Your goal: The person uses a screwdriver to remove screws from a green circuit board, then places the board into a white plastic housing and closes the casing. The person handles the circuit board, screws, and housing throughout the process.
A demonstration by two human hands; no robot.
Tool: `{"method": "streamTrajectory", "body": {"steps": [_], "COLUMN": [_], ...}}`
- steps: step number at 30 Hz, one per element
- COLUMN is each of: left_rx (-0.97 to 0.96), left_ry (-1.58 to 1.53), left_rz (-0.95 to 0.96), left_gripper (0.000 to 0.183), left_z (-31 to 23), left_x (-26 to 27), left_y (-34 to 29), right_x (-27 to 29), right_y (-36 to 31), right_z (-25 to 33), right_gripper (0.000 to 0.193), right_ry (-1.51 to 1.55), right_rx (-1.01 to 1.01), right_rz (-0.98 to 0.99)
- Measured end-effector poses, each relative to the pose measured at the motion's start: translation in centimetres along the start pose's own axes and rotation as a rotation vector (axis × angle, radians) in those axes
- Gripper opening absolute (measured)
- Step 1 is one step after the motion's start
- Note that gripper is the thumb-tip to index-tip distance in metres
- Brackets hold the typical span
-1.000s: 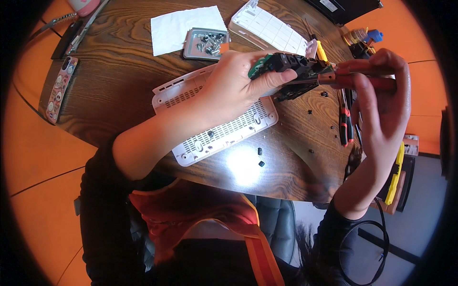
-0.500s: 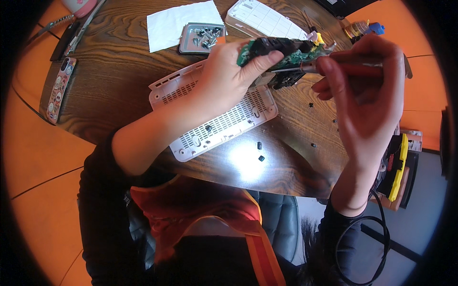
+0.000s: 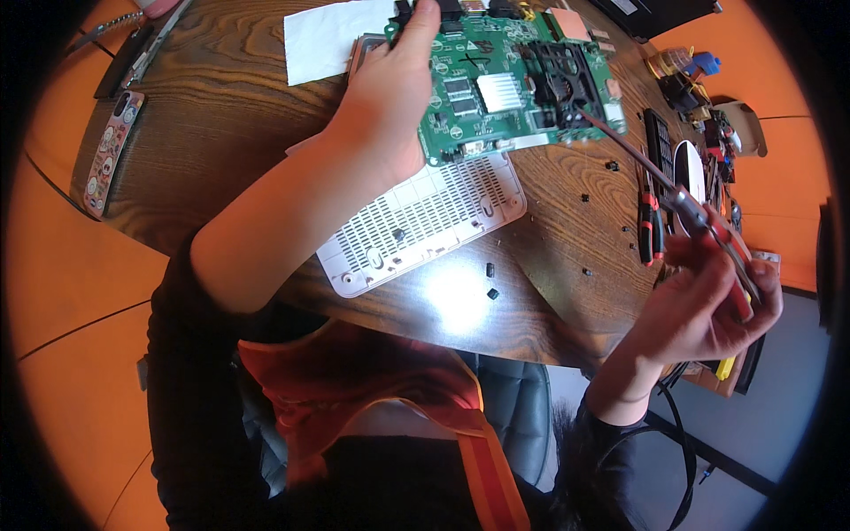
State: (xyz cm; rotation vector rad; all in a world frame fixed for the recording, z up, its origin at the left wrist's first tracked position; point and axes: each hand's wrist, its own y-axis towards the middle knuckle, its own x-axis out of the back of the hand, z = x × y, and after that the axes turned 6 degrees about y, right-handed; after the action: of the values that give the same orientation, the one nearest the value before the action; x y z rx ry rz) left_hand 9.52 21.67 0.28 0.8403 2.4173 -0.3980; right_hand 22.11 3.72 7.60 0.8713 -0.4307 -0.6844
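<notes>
A: Which step seems to be in hand?

B: The black frame on the green circuit board is apparently being worked at with the screwdriver; the tip is held at about the frame's five o'clock, though whether it is pressed home cannot be told.

A: And where is the board held?

B: At one o'clock in the view, raised over the table; its left edge is pinched by the left hand, the thumb being laid on the face and the other fingers mostly hidden behind; below, at the board's seven o'clock, the white vented cover is seen.

A: How is the screwdriver gripped?

B: Its red handle is pinched by the fingers of the right hand, at three o'clock; the shaft is slanted toward ten.

A: What is called for by the next move?

B: Steadiness, it is judged; the board should be kept firmly pinched and the tip squarely seated before force is applied; by a slip, the silver block at the frame's nine o'clock could be scraped.
</notes>
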Motion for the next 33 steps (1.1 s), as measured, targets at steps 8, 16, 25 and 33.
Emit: {"method": "streamTrajectory", "body": {"steps": [8,16,25,33], "left_rx": [0.053,0.090,0.004,-0.106], "left_ry": [-0.224,-0.136,-0.187,-0.099], "left_rz": [0.032,-0.100,-0.100,-0.213], "left_gripper": [0.041,0.037,0.030,0.023], "left_z": [-0.9,-1.3,-1.6,-0.7], "left_x": [-1.0,-1.0,-0.8,-0.6], "left_y": [-0.9,-0.8,-0.8,-0.4], "right_x": [0.6,-0.1,-1.0,-2.0], "right_y": [-1.1,-2.3,-4.6,-4.8], "right_z": [0.8,0.2,1.6,1.0], "right_gripper": [0.044,0.057,0.045,0.033], "right_ry": [-0.314,-0.268,-0.680,-0.910], "right_rx": [0.021,-0.017,0.118,-0.036], "right_rz": [0.159,0.222,0.501,0.685]}}
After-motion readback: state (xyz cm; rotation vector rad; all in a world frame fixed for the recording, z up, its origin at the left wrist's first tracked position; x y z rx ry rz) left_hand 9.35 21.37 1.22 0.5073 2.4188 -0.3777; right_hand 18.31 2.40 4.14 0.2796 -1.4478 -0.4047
